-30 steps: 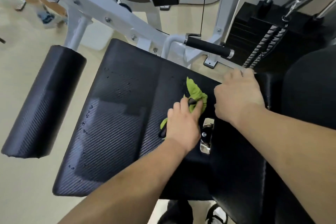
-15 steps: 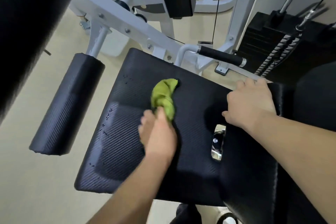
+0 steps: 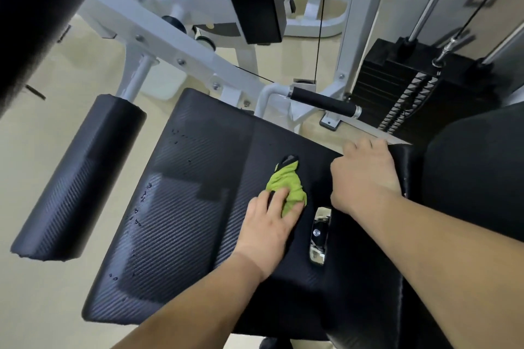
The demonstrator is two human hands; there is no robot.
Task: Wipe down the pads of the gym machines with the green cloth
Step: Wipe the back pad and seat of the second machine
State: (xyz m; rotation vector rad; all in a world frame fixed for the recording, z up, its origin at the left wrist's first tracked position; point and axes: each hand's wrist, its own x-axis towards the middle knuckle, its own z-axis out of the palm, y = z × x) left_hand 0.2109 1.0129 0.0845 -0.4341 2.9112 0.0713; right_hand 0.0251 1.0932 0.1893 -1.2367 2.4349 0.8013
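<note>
At the far left a dark blurred shape (image 3: 34, 8) fills the upper corner, too close to the camera to identify. Below it a long black roller pad (image 3: 79, 178) hangs over the pale floor (image 3: 42, 292) on a grey post of the machine's grey frame (image 3: 175, 45). Next comes the wide black seat pad (image 3: 181, 221), its woven-look surface dotted with water droplets (image 3: 139, 207) along its left side and near its upper left edge. The left hand (image 3: 269, 224) lies palm down on the right part of this pad, fingers spread and pressing on the near end of the green cloth (image 3: 287, 185), which is bunched into a loose wad and stretches away from the fingertips across the pad. Just right of the cloth, a shiny metal bracket with a bolt (image 3: 319, 235) shows in the gap between the seat pad and the neighbouring back pad (image 3: 368, 278). The right hand (image 3: 365, 176) rests on the top edge of that back pad, fingers curled over it and close together, holding nothing else. Above the two hands a black foam handle (image 3: 323, 100) sticks out from the frame, and a thin cable (image 3: 321, 17) runs up from beside it. Farthest right stands the black weight stack (image 3: 402, 93) with its guide rods, and a rounded black pad (image 3: 476, 164) at the edge.
</note>
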